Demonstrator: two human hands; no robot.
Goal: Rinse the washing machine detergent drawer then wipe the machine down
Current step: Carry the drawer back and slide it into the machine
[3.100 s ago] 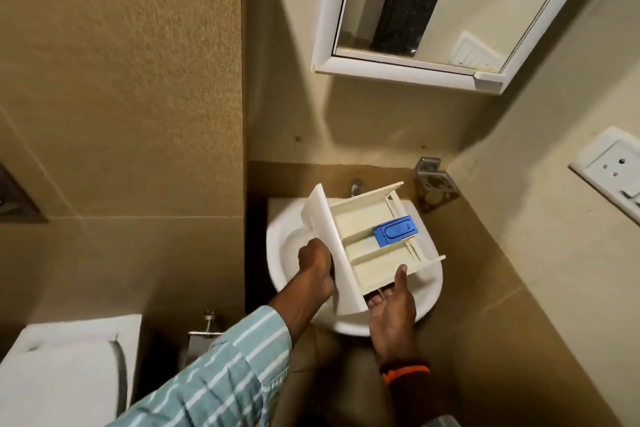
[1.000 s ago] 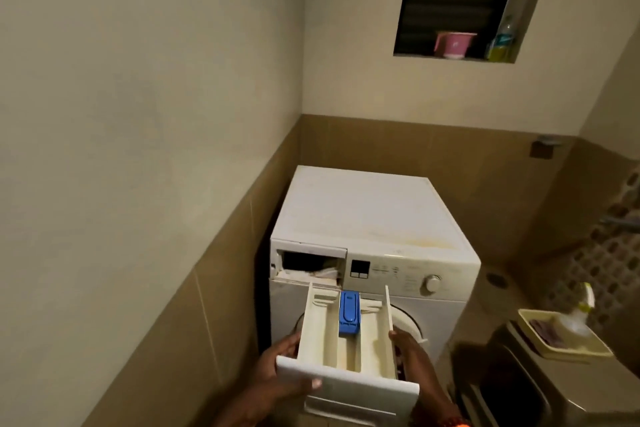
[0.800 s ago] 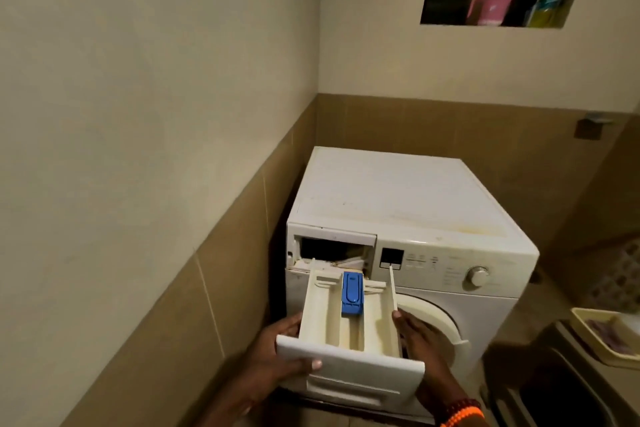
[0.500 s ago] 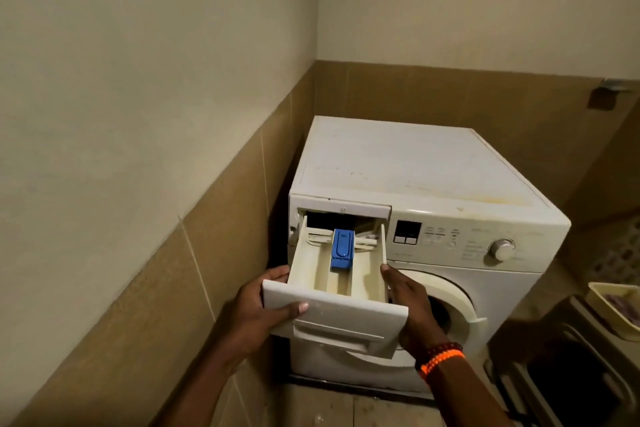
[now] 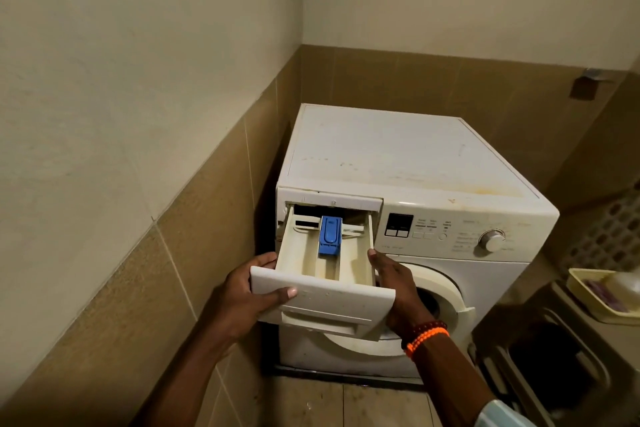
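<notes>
A white detergent drawer (image 5: 323,265) sits part-way into its slot at the top left of a white washing machine (image 5: 398,163), its rear end inside the opening and its front panel still out. The left hand (image 5: 242,298) grasps the panel's left corner, thumb across the front. The right hand (image 5: 394,282) holds the drawer's right side, fingers curled beneath.

Judging from this, the drawer is being refitted, so the rinse looks done. Seating it fully and wiping the machine remain; yellowish stains mark the lid beyond the hands.

Between the hands, the drawer's open compartments appear empty, with faint yellowing on their walls. A blue insert (image 5: 330,235) sits in the middle section. Well right of the right hand, a pale yellow tray (image 5: 585,298) holds something blurred and purplish.
</notes>
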